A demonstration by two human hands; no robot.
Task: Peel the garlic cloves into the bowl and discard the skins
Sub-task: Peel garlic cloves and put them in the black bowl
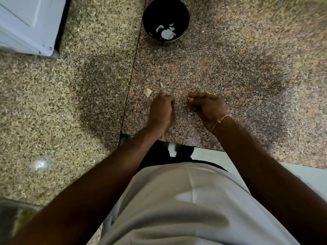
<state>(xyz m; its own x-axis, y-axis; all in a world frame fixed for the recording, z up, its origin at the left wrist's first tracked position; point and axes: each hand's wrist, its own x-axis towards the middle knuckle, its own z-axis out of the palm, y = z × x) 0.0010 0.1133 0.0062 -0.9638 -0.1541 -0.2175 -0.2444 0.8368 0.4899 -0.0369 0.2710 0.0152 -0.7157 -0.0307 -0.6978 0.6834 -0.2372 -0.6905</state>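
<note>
Both hands curled on speckled granite — left hand (161, 110), right hand (207, 107) — contents hidden.

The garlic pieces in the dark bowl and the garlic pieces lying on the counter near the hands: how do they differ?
The pieces in the bowl number several and lie together on its bottom; the pieces on the counter are only two, lying apart from each other. The bowl's pieces sit far from the left hand; the counter pieces lie just beside it. Both groups look pale, whitish.
</note>
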